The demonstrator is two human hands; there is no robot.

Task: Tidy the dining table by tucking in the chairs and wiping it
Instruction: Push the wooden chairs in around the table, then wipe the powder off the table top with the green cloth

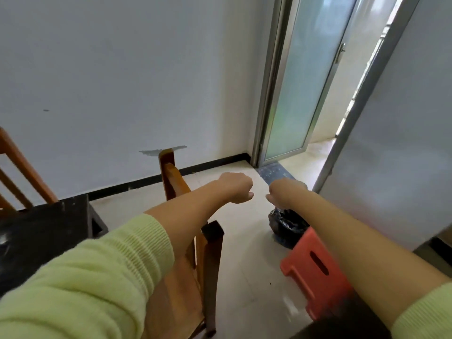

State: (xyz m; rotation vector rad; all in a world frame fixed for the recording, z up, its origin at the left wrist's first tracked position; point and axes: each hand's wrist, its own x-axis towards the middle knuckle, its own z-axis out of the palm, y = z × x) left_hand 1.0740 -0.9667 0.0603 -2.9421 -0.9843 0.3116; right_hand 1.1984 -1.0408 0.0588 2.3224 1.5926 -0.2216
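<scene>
Judging from the layout, the task is at an early stage. Both hands, left (236, 188) and right (285, 193), are held curled over the floor, gripping nothing. The chair (186, 241) stands beside the dark tabletop (44, 231), not fully tucked. No cloth is seen; wiping remains.

No legible txt, labels or nos. anywhere in view

Light green ribbed knit sleeves (102, 263) — pushed up, forearms bare
</scene>
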